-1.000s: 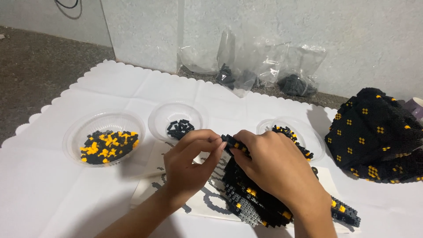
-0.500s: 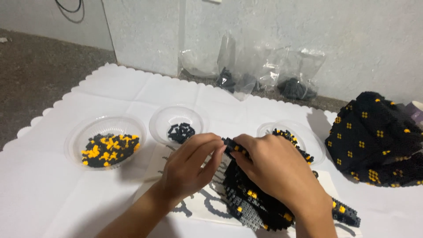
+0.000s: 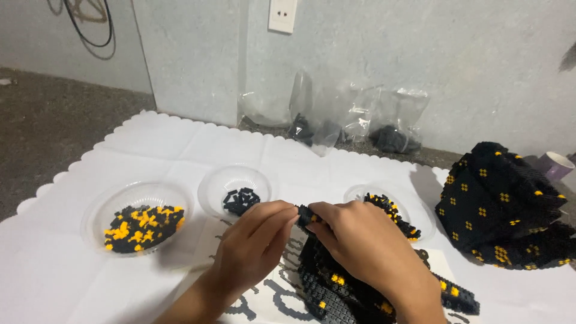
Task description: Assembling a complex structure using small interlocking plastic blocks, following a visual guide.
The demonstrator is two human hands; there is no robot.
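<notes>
My left hand (image 3: 255, 246) and my right hand (image 3: 366, 246) meet over a black brick model with yellow dots (image 3: 342, 282) that lies on a printed sheet (image 3: 270, 297). The fingertips of both hands pinch at the model's top edge, near a small black piece (image 3: 304, 215). My right hand covers much of the model. A clear bowl of small black bricks (image 3: 239, 195) stands just beyond my left hand. Another clear bowl with black and yellow bricks (image 3: 141, 219) is to the left.
A large finished black piece with yellow dots (image 3: 504, 207) sits at the right, a purple cup (image 3: 555, 165) behind it. A third clear bowl (image 3: 420, 219) is partly hidden behind my right hand. Plastic bags with dark parts (image 3: 354, 123) lean on the wall. A white scalloped cloth (image 3: 150, 144) covers the floor.
Both hands stay on the model's top edge; my fingers have shifted slightly. The view has tilted up a little.
</notes>
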